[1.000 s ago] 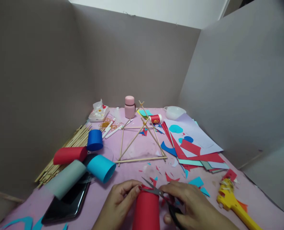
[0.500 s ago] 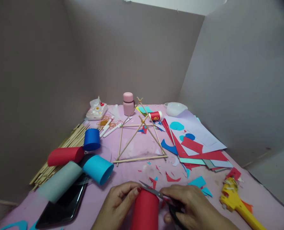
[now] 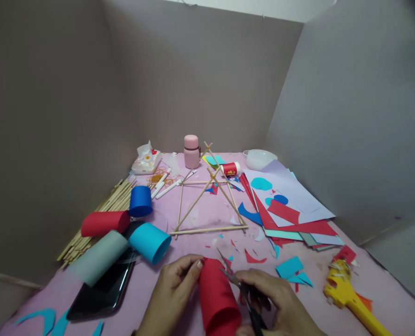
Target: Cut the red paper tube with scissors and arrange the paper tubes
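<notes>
The left hand (image 3: 172, 291) grips a light, easily crushed red paper tube (image 3: 217, 298) at its far rim; the right hand (image 3: 280, 303) clenches scissors (image 3: 244, 291)

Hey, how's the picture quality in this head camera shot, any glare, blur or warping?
Head view: soft, even light with faint shadows; a dull reflection on the black phone; wide-angle bending of the grey walls toward the edges; the left hand, right hand, red paper tube and scissors at the bottom edge look slightly soft.

Red paper tube (image 3: 217, 296) lies tilted — scissors (image 3: 242, 294), blades parted, at its rim.
</notes>
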